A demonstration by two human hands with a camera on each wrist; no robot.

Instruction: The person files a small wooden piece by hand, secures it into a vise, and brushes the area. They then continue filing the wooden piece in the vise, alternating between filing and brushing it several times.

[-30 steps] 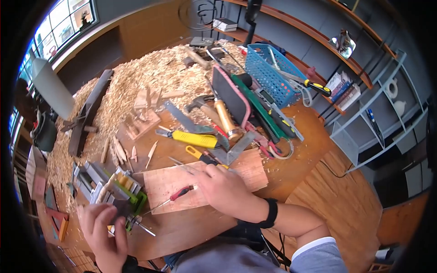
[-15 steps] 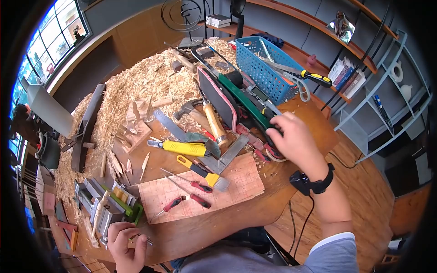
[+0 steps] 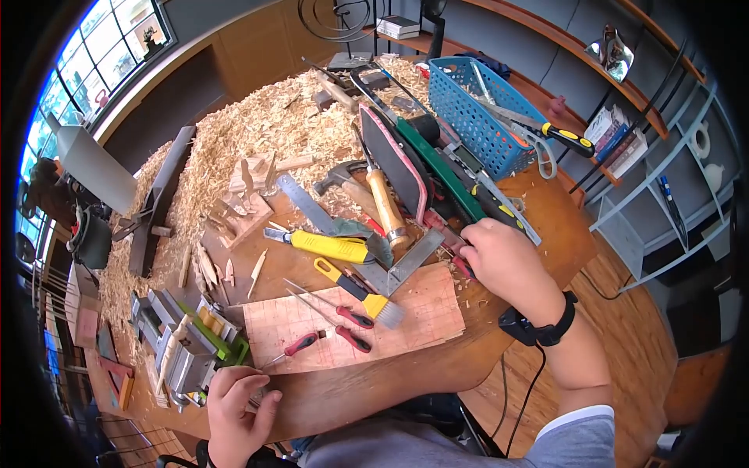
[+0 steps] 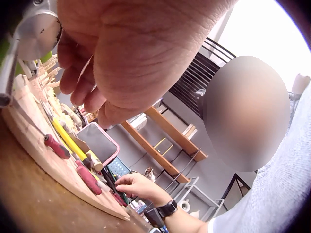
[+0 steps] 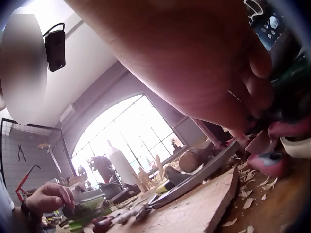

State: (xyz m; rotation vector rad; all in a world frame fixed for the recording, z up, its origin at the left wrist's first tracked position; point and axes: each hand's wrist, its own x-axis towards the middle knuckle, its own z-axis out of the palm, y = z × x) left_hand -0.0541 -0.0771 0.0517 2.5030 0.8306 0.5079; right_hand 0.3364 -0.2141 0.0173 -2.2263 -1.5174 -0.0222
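My right hand reaches into the tool pile at the right of the workbench, fingers bent downward over red-handled tools. Its fingertips are partly hidden, and I cannot tell whether they grip anything. A green-bodied tool lies just beyond it. My left hand hangs loosely curled beside the grey and green vise, holding nothing; the metal vise handle stands apart from it in the left wrist view. Between the hands, slim red-handled tools and a yellow brush lie on a thin wooden board.
A yellow utility knife, a metal square, a hammer and a wooden-handled tool lie behind the board. Wood shavings cover the back. A blue basket stands at the back right.
My right hand has left a slim red-handled tool on the board and moved right to the tool pile, then slightly lower there. The left hand has shifted right, away from the vise handle.
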